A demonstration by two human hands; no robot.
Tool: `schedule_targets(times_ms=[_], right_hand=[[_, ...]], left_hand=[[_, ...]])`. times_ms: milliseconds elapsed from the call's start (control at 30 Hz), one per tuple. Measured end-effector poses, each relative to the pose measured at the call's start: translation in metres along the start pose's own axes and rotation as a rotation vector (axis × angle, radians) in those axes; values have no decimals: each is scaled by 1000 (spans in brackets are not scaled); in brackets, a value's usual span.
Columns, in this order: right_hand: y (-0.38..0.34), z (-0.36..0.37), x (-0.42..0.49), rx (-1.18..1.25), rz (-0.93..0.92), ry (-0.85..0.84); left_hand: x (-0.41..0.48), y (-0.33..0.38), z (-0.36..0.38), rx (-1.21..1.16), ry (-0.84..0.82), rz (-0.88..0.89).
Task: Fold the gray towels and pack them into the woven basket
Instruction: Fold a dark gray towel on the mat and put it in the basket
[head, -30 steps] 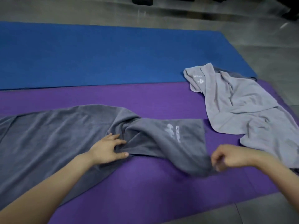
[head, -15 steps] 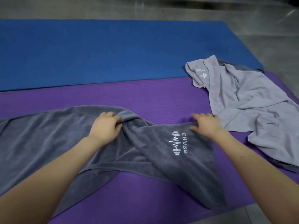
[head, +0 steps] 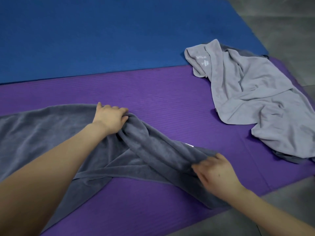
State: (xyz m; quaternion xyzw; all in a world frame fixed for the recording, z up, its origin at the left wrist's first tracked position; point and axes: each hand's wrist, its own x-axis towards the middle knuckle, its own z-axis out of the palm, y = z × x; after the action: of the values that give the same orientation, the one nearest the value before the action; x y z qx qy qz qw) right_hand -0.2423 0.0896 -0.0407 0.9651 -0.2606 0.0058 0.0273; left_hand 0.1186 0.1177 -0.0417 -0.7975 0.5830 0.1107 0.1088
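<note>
View from a head-worn camera looking down at two bare forearms reaching over a long dark gray terry towel (head: 51,133), which lies stretched from the left edge across a ribbed purple foam mat (head: 170,99), twisted and bunched through its middle. The left hand (head: 110,118) sits on the far side of the twist, its fingers curled into the gathered cloth and gripping it. The right hand (head: 216,172) is at the towel's near right end, laid over the rumpled edge; it is blurred, so it cannot be told whether it pinches the cloth or only presses on it. A second, crumpled light gray towel (head: 255,99) lies well apart at the right, draped over the seam between the purple mat and a flat blue foam mat (head: 102,40) behind it, with the gray tiled floor (head: 281,23) beyond. The woven basket is not in view. The step in hand looks like straightening the dark towel before its first fold (nothing is folded yet, so the task seems barely begun). The next move likely calls for drawing the two hands apart to undo the twist, then laying the cloth flat with its edges square
</note>
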Motion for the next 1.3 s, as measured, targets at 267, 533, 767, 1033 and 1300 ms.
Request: schedule_targets(times_ms=[267,533,767,1033,1300], right_hand=[[22,1,64,218,605,-388],[11,12,41,186,432,-197],[6,14,38,199,492,-198],[35,1,39,427,529,32],[15,16,46,258,420,-214]], left_hand=[[-14,-6,-1,185,42,-22],[-31,-11,-4,124,-14,10],[-43,-27,-9,-26,258,108],[-48,-44,-14,-173,303,76],[-52,-43,-15,-274,203,135]])
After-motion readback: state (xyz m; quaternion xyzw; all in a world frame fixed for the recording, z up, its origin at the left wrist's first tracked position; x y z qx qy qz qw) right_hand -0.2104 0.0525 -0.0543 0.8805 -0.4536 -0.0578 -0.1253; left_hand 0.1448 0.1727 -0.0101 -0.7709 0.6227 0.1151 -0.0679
